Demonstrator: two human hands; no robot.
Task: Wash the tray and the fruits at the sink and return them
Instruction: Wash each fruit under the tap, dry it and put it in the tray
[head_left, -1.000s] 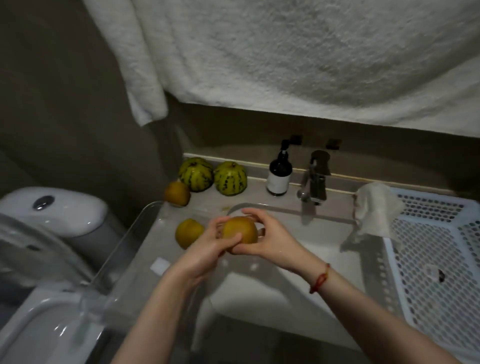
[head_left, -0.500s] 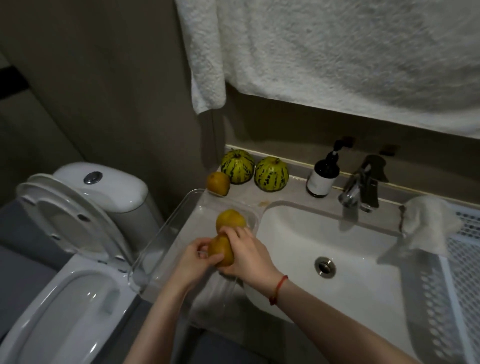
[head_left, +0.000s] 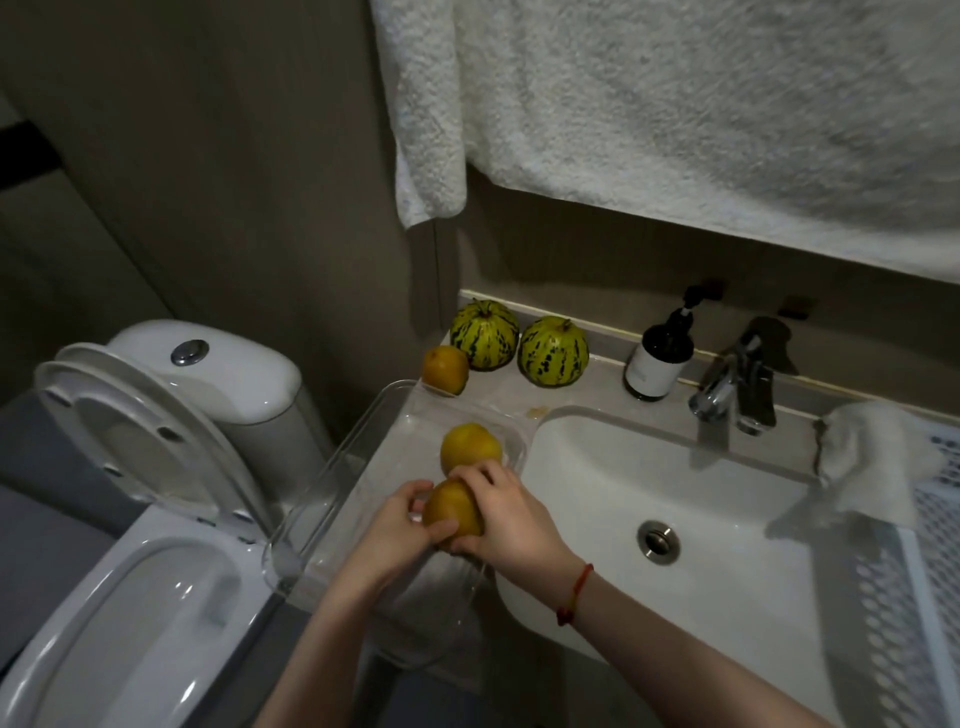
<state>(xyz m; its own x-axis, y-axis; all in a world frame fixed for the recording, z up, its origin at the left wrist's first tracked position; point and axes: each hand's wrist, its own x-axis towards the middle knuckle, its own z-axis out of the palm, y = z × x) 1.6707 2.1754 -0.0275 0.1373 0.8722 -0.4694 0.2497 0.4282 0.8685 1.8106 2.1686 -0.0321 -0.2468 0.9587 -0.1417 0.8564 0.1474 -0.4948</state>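
Observation:
A clear plastic tray (head_left: 332, 467) lies on the counter left of the white sink (head_left: 613, 467). Both hands hold one orange fruit (head_left: 451, 506) low inside the tray: my left hand (head_left: 395, 530) grips its left side, my right hand (head_left: 506, 514) curls over its top and right. A second orange fruit (head_left: 470, 448) rests in the tray just beyond. A third orange fruit (head_left: 445, 369) sits on the counter behind the tray, next to two green striped melons (head_left: 484, 334) (head_left: 554, 351).
A dark pump bottle (head_left: 660, 358) and a chrome tap (head_left: 732, 384) stand behind the basin. A white cloth (head_left: 872, 462) drapes over a white perforated basket (head_left: 930, 571) at right. An open toilet (head_left: 130, 519) is at left. A towel (head_left: 675, 104) hangs overhead.
Both hands carried the orange fruit from over the sink leftward and lowered it into the tray, beside the other one. The view swung left, showing the toilet.

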